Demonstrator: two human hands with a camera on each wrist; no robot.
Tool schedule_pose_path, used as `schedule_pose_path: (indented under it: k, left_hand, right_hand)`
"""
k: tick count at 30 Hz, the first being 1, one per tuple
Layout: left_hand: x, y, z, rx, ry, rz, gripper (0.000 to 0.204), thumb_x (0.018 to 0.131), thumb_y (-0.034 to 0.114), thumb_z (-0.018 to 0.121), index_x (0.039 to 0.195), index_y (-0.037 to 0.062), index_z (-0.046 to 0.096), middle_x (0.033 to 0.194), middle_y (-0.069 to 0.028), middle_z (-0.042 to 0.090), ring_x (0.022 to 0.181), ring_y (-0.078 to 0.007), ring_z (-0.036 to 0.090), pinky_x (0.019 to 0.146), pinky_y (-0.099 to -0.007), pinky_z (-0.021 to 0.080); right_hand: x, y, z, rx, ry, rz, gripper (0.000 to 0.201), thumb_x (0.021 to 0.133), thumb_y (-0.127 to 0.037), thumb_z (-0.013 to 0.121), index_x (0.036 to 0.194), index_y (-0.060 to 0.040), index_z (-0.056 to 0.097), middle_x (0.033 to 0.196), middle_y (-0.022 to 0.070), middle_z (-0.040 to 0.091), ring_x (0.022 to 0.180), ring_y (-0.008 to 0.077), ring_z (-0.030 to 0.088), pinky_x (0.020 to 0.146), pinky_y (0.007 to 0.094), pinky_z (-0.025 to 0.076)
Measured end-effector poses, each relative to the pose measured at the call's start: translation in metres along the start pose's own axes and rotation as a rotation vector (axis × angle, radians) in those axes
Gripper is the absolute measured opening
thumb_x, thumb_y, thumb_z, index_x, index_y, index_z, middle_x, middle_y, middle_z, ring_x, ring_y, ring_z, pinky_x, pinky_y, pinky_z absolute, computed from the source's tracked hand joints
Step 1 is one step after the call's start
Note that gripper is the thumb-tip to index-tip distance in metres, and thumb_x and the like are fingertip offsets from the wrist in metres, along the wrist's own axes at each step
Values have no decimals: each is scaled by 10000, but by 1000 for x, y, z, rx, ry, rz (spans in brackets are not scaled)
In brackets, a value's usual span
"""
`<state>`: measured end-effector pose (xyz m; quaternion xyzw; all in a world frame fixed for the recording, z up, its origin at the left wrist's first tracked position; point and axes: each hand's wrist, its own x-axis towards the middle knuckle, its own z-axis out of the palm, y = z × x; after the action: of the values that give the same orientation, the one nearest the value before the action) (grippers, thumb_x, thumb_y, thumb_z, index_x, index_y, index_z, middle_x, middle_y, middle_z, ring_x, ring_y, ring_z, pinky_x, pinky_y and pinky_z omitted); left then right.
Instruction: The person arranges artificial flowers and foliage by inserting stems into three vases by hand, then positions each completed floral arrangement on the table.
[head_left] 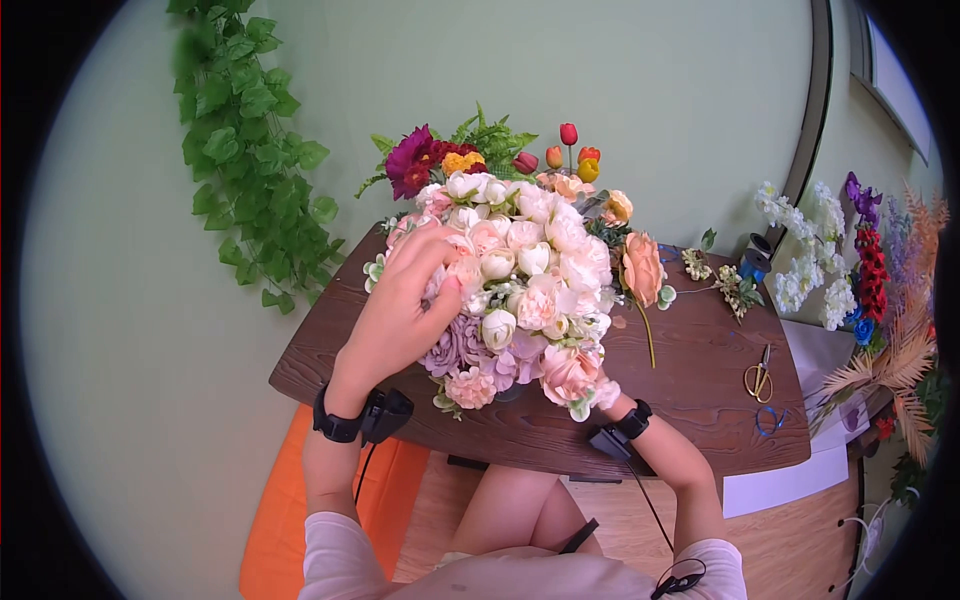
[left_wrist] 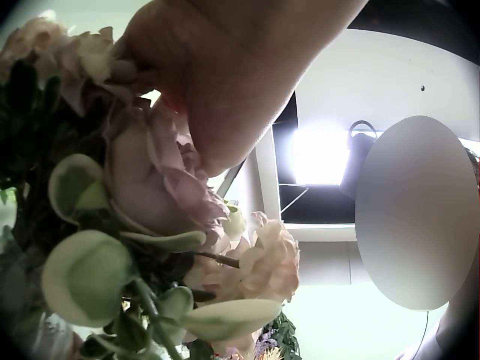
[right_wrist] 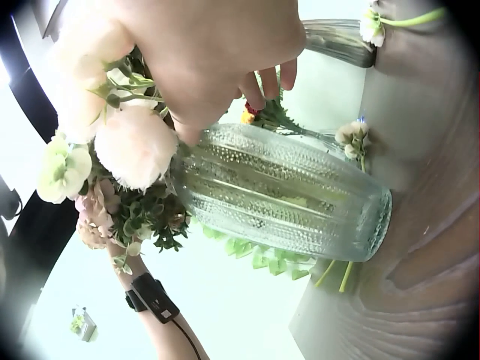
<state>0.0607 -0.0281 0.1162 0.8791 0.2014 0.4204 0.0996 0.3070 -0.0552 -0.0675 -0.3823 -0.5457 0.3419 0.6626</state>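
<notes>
Pale pink, white and lilac artificial blooms form one dense, rounded bouquet (head_left: 520,280), rising from a clear, textured glass vase (right_wrist: 285,191) at the dark-brown wooden table (head_left: 690,400), toward the side nearest the person.

The left hand (head_left: 405,300) lies over the bouquet's left side, fingers loosely bent, thumb held apart, touching pink blooms; petals hide the fingertips, so I cannot tell whether it pinches one. The right hand (right_wrist: 217,60) is low on the bouquet's right side, against the vase's neck, with several fingertips bent and visible; whether it grips the vase cannot be told.

Counted: two hands, each with one black wrist camera beside it; one pair of gold-handled scissors (head_left: 760,378); one thin blue loop (head_left: 770,420) just beside them; one large peach rose (head_left: 642,270) on a green stem, right of the bouquet; and five visible red, orange and yellow tulips (head_left: 588,170) behind it.
</notes>
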Motion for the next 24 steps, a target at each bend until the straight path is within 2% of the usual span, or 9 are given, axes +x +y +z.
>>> schedule_pose_path:
  k: [3, 11, 13, 20, 22, 24]
  left_hand:
    - [-3, -3, -1, 24, 10, 46, 160, 798, 88, 499, 925, -8, 509, 1114, -166, 503, 1106, -354, 440, 996, -420, 295]
    - [-5, -7, 2, 142, -18, 124, 198, 781, 58, 464, 960, -21, 490, 1157, -177, 495, 1143, -388, 412, 992, -449, 298]
    - [-8, -4, 7, 194, -24, 81, 205, 751, 23, 419, 948, -18, 454, 1221, -177, 468, 1206, -410, 349, 1035, -460, 237]
    - [-12, -2, 17, 278, 4, 85, 236, 780, 24, 392, 1010, -32, 393, 1297, -249, 371, 1228, -420, 313, 1042, -462, 211]
    - [-12, 1, 16, 260, -77, -70, 311, 797, 48, 400, 1092, -41, 357, 1352, -279, 296, 1232, -417, 312, 1044, -451, 202]
    - [-14, -6, 19, 321, -62, -43, 374, 803, 67, 412, 1147, -48, 320, 1361, -285, 282, 1228, -414, 315, 1044, -443, 198]
  right_hand:
    - [10, 0, 19, 21, 12, -11, 383, 829, -187, 620, 1112, 48, 511, 1029, 91, 593, 934, 158, 558, 829, 280, 438]
    - [3, 2, 15, 35, 30, -36, 388, 828, -188, 620, 1117, 47, 509, 1030, 91, 592, 937, 159, 557, 830, 281, 438]
    - [4, 2, 10, 37, 32, -41, 390, 828, -189, 620, 1118, 47, 508, 1031, 91, 592, 937, 160, 557, 830, 281, 438]
    - [12, 4, 24, 39, 43, -62, 394, 827, -190, 621, 1121, 46, 507, 1032, 91, 591, 939, 161, 556, 831, 281, 438]
    - [12, 5, 27, 41, 46, -64, 395, 826, -191, 621, 1122, 45, 506, 1032, 91, 590, 940, 161, 555, 831, 282, 438]
    - [11, 6, 30, 45, 49, -66, 397, 826, -191, 621, 1123, 45, 506, 1032, 91, 590, 941, 162, 555, 831, 282, 437]
